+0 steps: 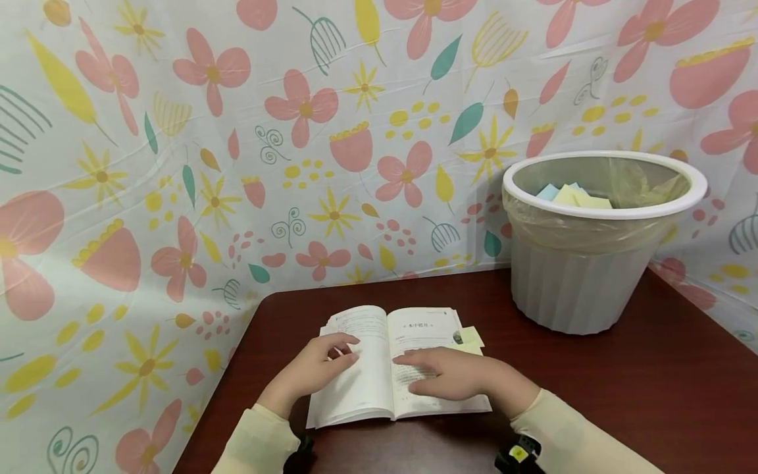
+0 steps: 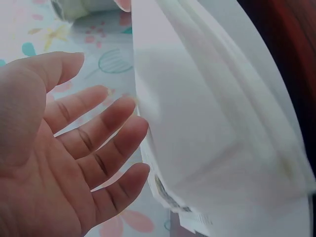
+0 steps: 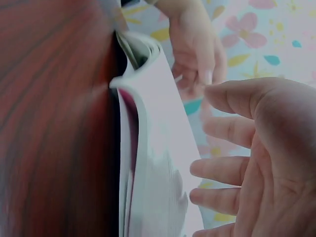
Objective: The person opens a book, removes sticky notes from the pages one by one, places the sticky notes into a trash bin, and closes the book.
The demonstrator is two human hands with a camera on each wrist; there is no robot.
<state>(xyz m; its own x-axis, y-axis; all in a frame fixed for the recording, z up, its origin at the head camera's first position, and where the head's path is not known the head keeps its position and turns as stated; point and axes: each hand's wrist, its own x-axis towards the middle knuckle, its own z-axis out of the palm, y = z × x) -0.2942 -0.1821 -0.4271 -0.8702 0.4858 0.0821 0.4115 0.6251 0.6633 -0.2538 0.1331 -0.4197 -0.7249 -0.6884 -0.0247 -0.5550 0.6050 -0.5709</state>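
Note:
An open book (image 1: 367, 385) with printed pages lies on the dark red table. Over its left page is my left hand (image 1: 316, 368), fingers loosely bent and holding nothing; in the left wrist view the fingertips come close to the white page (image 2: 197, 108). My right hand (image 1: 447, 374) is over the right page, palm down with its fingers stretched toward the middle fold. The right wrist view has these fingers beside the page (image 3: 158, 128), with nothing in them. Yellow sticky notes (image 1: 472, 337) stick out past the book's right edge, partly behind the right hand.
A grey waste bin (image 1: 574, 276) with a white rim and a clear liner stands on the table (image 1: 657, 388) at the back right. Yellow and blue paper notes (image 1: 571, 195) lie in it. A flower-patterned cloth (image 1: 237, 151) hangs behind and to the left.

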